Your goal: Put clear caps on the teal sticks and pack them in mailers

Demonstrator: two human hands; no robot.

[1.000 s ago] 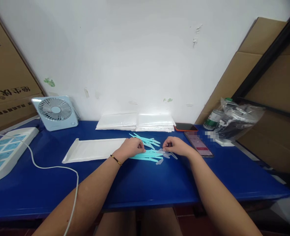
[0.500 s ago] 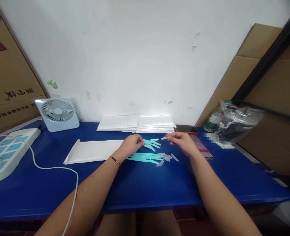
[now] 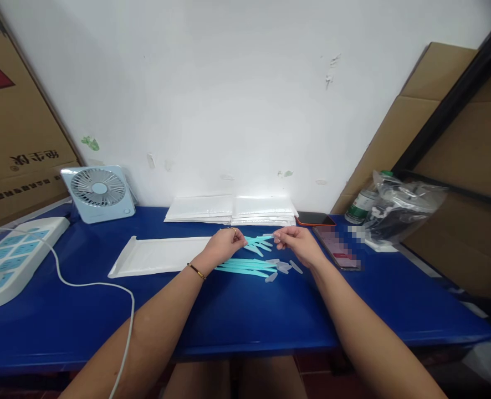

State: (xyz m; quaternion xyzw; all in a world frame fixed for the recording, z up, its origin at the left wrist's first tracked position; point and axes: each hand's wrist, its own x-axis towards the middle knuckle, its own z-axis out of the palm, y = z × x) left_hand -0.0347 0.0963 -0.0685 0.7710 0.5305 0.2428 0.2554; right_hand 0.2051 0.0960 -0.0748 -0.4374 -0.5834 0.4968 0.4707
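Note:
My left hand (image 3: 225, 245) is closed on several thin turquoise sticks (image 3: 257, 244) whose flat tips fan out to the right. The fingertips of my right hand (image 3: 295, 241) pinch a small translucent cap (image 3: 274, 236) at the tip of the uppermost stick. More turquoise sticks (image 3: 241, 266) lie side by side on the blue table just below. Several loose translucent caps (image 3: 296, 267) lie at their right ends. A long white padded envelope (image 3: 162, 256) lies flat, its right end partly behind my left hand.
Two stacks of white envelopes (image 3: 199, 208) lie against the wall. Phones (image 3: 337, 248), a bottle (image 3: 361, 205) and a clear plastic bag (image 3: 403, 210) are at right. At left are a blue fan (image 3: 100, 191), a power strip (image 3: 21, 255) and a white cable (image 3: 87, 284) crossing my left forearm.
My right hand has moved left with the cap, bringing it to the tip of a turquoise stick. My left hand has barely moved.

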